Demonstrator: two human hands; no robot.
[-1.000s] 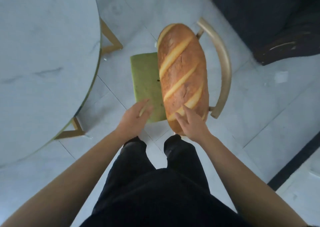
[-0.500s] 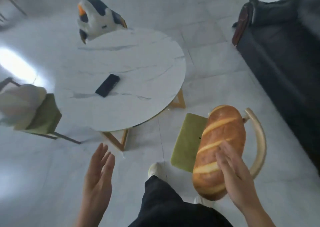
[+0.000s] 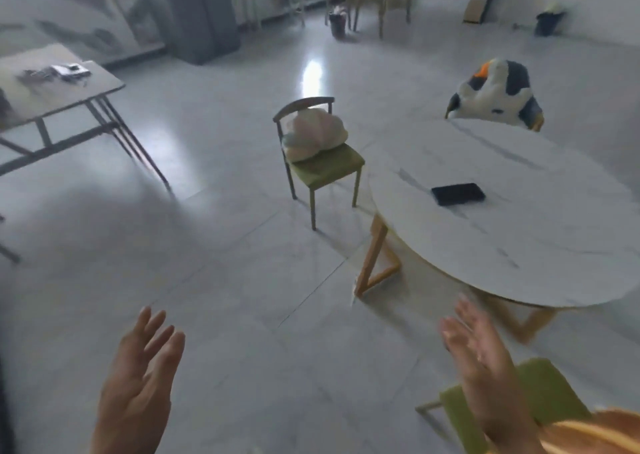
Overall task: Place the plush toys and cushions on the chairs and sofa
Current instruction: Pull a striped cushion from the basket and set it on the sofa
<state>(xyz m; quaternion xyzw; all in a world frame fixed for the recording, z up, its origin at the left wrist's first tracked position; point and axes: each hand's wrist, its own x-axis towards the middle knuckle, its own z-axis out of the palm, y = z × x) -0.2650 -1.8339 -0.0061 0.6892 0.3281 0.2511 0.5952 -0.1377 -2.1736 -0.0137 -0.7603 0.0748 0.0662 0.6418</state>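
Observation:
The bread-shaped plush point(image 3: 588, 434) lies on a green-seated chair point(image 3: 540, 384) at the bottom right, only its end in view. My right hand point(image 3: 485, 360) hovers just left of it, fingers straight, holding nothing. My left hand point(image 3: 138, 381) is raised at the lower left, fingers spread and empty. A pale pink and white cushion point(image 3: 313, 135) sits on another green chair point(image 3: 325, 166) in the middle of the room. A black, white and orange plush point(image 3: 495, 93) rests behind the round table, on a seat I cannot see.
The round white marble table point(image 3: 519, 232) with wooden legs stands at right, a black phone point(image 3: 458, 194) on it. A grey folding table point(image 3: 52, 86) stands at left. Open tiled floor lies between them. More tables and bins stand far back.
My right hand has come off the bread plush, which stays on the chair. My view has swung up and left, away from the sofa, toward the room.

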